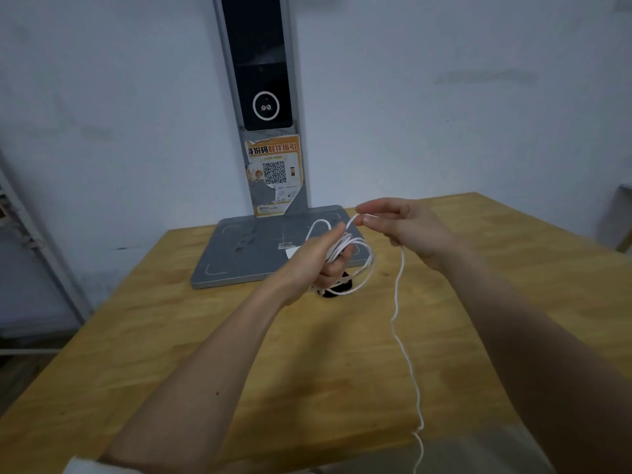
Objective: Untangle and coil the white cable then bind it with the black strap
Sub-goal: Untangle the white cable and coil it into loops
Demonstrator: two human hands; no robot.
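Nearest us, the free tail of the white cable (407, 364) hangs past the front edge of the wooden table (171, 354) and drops out of view. From there the thin, round, slightly kinked cord climbs to our right hand (407, 227), where thumb and forefinger pinch it just short of the coil. We judge this pinch serves to feed and guide the next turn while keeping the slack under light tension.

Our left hand (314, 258) holds the gathered loops above the table, fingers curled through and around the bundle so the turns stay stacked and cannot spring apart. Several smooth, glossy loops are already formed; a long run is not yet wound, so we judge coiling to be partly complete.

The black strap (338, 289) lies on the tabletop directly below the coil, partly hidden by the left hand, matte and dark, within reach for binding.

Behind it, the grey metal base (239, 254) of an upright scanner stand (265, 97) rests flat on the table.
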